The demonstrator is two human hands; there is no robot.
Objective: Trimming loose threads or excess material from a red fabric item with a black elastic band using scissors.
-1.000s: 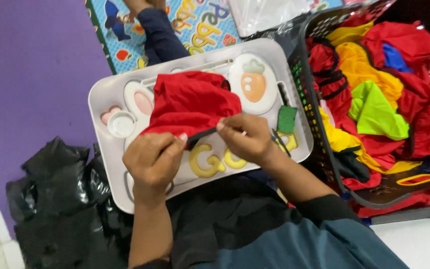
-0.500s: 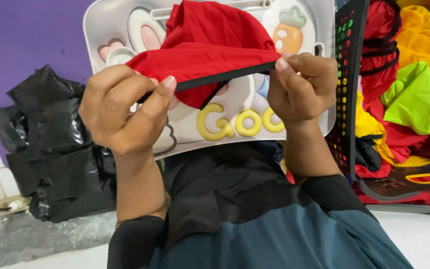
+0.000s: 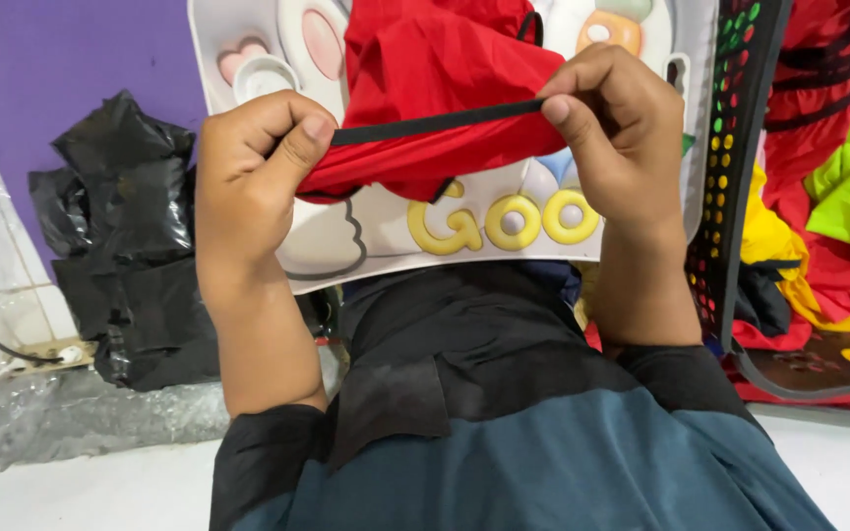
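My left hand (image 3: 253, 172) and my right hand (image 3: 610, 123) both grip a red fabric piece (image 3: 425, 69) by its black elastic edge (image 3: 435, 122), pulled taut between them. The cloth bunches above the band and hangs over a grey plastic tray (image 3: 376, 251) with cartoon shapes and yellow raised letters, which rests on my lap. The tray's upper part is hidden behind the cloth and the frame edge.
A black basket (image 3: 735, 177) with coloured dots on its wall stands at the right, full of red, yellow and green fabric pieces (image 3: 838, 177). A crumpled black plastic bag (image 3: 120, 246) lies at the left against a purple wall. A cable and socket sit at the lower left.
Both hands have lifted the red cloth closer to the camera and stretched its black band wider apart. The view has tilted down, so the tray and basket sit higher in frame.
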